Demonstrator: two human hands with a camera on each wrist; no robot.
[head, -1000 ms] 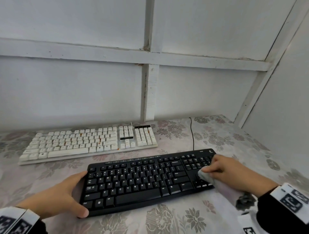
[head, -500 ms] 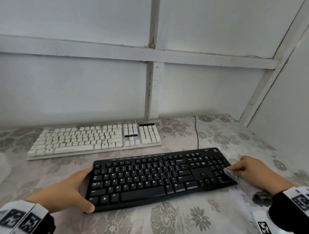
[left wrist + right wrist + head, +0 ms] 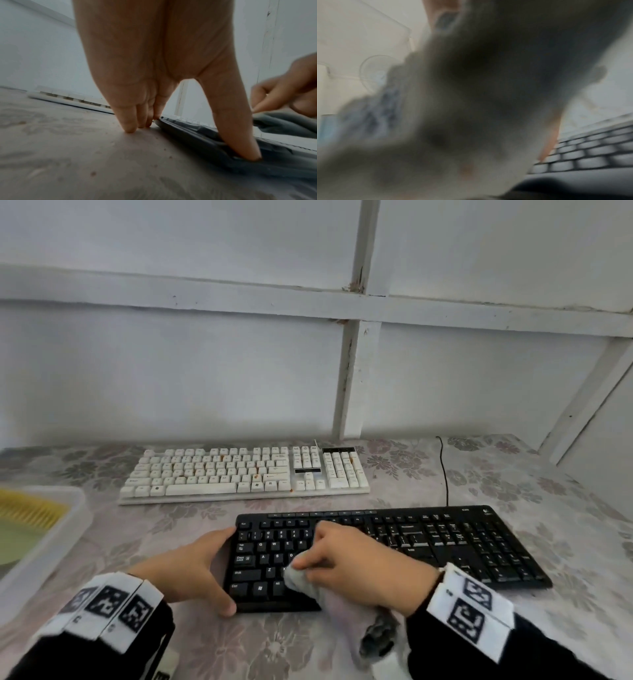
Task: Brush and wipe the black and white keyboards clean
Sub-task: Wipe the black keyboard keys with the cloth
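The black keyboard (image 3: 445,542) lies near me on the flowered tablecloth, and the white keyboard (image 3: 239,474), with orange-brown stains, lies behind it. My left hand (image 3: 219,570) braces the black keyboard's left end. Its straight fingers (image 3: 130,121) touch the table at the far corner and its thumb (image 3: 240,135) presses the near edge. My right hand (image 3: 305,563) grips a grey-white cloth (image 3: 301,580) and holds it on the left-hand letter keys. In the right wrist view the blurred cloth (image 3: 471,108) hides the fingers, with black keys (image 3: 590,148) beside it.
A clear plastic tub (image 3: 68,542) stands at the left table edge, with yellow brush bristles (image 3: 30,511) inside. A black cable (image 3: 445,474) runs from the black keyboard to the white wall behind. Another wall closes the right side.
My right hand has swept the cloth from the black keyboard's right end to its left letter keys. The left hand has stayed put. The head view has turned left, showing the tub.
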